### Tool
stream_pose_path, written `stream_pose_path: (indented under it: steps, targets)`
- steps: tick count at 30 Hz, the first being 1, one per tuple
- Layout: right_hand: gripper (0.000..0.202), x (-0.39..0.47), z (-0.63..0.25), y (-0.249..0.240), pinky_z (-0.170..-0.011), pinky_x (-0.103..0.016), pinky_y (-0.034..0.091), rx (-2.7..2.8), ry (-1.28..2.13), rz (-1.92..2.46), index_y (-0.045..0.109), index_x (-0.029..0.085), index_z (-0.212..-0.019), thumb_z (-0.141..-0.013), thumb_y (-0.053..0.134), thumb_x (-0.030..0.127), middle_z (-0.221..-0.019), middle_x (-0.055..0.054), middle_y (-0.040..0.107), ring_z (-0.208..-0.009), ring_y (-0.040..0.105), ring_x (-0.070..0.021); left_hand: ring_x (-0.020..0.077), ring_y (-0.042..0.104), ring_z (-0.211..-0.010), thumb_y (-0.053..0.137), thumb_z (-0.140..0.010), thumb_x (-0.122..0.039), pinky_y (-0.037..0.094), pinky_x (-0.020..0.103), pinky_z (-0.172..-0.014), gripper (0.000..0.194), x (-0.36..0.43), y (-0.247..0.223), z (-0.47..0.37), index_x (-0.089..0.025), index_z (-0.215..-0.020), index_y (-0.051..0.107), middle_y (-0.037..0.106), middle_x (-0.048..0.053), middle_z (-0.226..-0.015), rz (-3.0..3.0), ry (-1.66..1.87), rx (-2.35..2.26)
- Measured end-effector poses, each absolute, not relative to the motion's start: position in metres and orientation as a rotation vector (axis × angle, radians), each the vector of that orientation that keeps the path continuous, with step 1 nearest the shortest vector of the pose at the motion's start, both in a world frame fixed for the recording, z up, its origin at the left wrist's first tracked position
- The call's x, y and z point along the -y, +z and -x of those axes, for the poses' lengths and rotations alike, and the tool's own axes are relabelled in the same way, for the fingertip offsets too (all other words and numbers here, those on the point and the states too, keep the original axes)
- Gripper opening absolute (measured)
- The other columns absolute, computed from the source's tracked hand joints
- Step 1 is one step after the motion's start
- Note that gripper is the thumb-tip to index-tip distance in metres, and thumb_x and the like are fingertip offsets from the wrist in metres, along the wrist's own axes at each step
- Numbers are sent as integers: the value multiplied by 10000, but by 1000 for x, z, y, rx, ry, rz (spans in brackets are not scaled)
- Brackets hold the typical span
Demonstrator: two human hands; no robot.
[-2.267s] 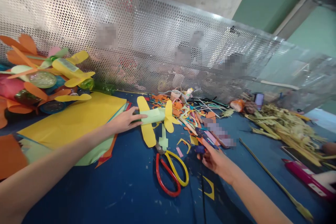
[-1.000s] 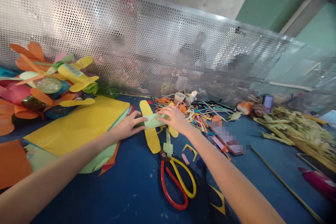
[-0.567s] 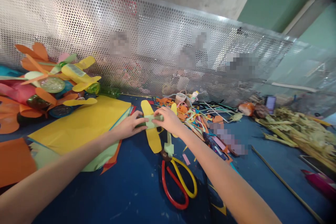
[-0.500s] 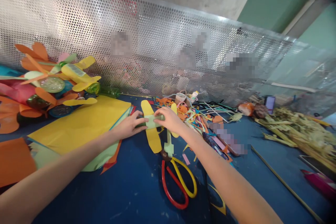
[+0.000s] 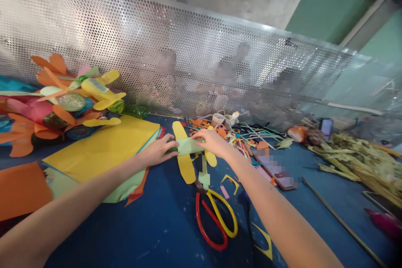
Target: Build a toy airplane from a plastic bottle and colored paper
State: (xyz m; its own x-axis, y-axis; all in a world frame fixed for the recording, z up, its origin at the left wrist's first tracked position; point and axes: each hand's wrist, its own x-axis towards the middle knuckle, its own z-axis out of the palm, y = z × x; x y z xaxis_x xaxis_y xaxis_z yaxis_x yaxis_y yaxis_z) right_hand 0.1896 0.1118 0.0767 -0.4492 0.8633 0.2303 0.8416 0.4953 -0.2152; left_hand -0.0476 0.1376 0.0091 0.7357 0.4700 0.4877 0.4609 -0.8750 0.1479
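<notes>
Both hands hold a small paper-wrapped plane, which has a pale green body (image 5: 187, 146), a long yellow wing (image 5: 186, 168) across it and a smaller yellow piece (image 5: 210, 158) at the right end. My left hand (image 5: 161, 149) is closed round the dark green left end. At the right, the fingers of my right hand (image 5: 205, 137) pinch the top of the pale green paper. Scissors (image 5: 216, 217) with one red and one yellow handle lie just below, their blades partly under a pale green scrap (image 5: 204, 179).
Stacked coloured paper (image 5: 109, 146) lies left, below finished paper-and-bottle planes (image 5: 72, 96). Paper scraps (image 5: 238, 138), a phone (image 5: 274, 170), a thin stick (image 5: 342, 221) and dried husks (image 5: 367, 155) lie right. Behind stands a perforated metal screen (image 5: 188, 33).
The view has shifted slightly, so most things appear a little further right. My right hand's fingers have moved right along the pale green paper, uncovering more of it.
</notes>
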Motion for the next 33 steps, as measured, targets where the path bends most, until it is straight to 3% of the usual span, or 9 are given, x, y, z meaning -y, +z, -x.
stream_pose_path:
  steps: [6, 10, 16, 21, 24, 28, 33]
  targets:
    - [271, -102, -184, 82, -882, -335, 423, 2412, -43, 1503, 656, 122, -1000, -739, 603, 74, -1021, -119, 649, -978, 581, -235, 231, 571, -905, 580, -771, -431, 471, 374, -773, 388, -139, 5, 47, -221, -1058, 424, 554, 60, -1007, -2599, 971, -924]
    - [263, -78, -196, 92, -919, -346, 393, 2251, -174, 1535, 606, 122, -1070, -827, 507, 124, -1088, -116, 614, -1031, 545, -220, 211, 568, -967, 658, -707, -399, 459, 361, -852, 485, -147, 5, 48, -233, -1082, 399, 522, 67, -1128, -2386, 1107, -875]
    - [160, -38, -229, 83, -812, -312, 437, 2121, -186, 1625, 617, 188, -941, -837, 501, 226, -964, -57, 647, -906, 592, -194, 197, 552, -1011, 676, -684, -390, 441, 360, -907, 477, -167, 4, 56, -218, -1050, 423, 448, 80, -1213, -2213, 1186, -878]
    - [57, 10, -248, 64, -582, -262, 424, 2077, -196, 2016, 528, 195, -831, -800, 539, 242, -816, -37, 637, -708, 609, -181, 217, 567, -969, 654, -693, -384, 460, 392, -866, 525, -176, 1, 62, -221, -1124, 402, 539, 62, -1037, -2187, 1166, -942]
    - [111, 46, -254, 53, -520, -275, 391, 2013, -350, 2304, 505, 185, -790, -819, 527, 290, -711, -48, 606, -648, 598, -206, 236, 566, -956, 634, -703, -409, 446, 422, -870, 541, -177, 1, 63, -222, -1156, 406, 545, 67, -1021, -2218, 1170, -1055]
    - [183, 85, -262, 36, -600, -315, 431, 1959, -587, 2376, 539, 164, -797, -823, 528, 345, -827, -108, 601, -786, 591, -256, 242, 561, -972, 545, -763, -392, 444, 422, -868, 502, -177, -1, 63, -226, -1210, 386, 551, 76, -1039, -2298, 1134, -1179]
    - [232, 102, -279, 16, -635, -332, 449, 1897, -713, 2413, 561, 107, -995, -818, 536, 255, -947, -150, 604, -842, 580, -271, 232, 547, -970, 493, -773, -317, 429, 408, -890, 449, -175, -1, 63, -205, -1198, 404, 541, 80, -1041, -2328, 1188, -1296]
